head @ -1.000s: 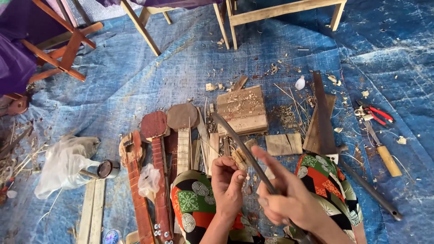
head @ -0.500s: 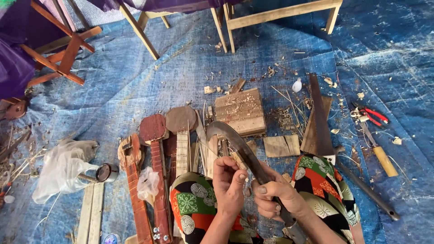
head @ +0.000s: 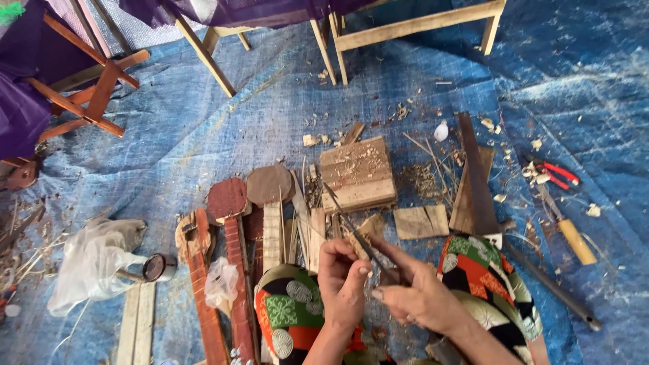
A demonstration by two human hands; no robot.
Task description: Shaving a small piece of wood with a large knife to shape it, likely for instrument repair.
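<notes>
Nearest, between patterned-cloth knees, left hand closed around a small wood piece, fingers curled tight. Right hand gripping a long dark blade, its tip angled up-left past the wood piece. Just beyond the hands: flat wood scrap, pale slats, reddish carved neck pieces lying side by side. Left, a clear plastic bag beside a small round tin. Further: wooden block covered in shavings, dark plank, red-handled pliers, yellow-handled tool. Farthest: wooden stool legs on blue tarp.
</notes>
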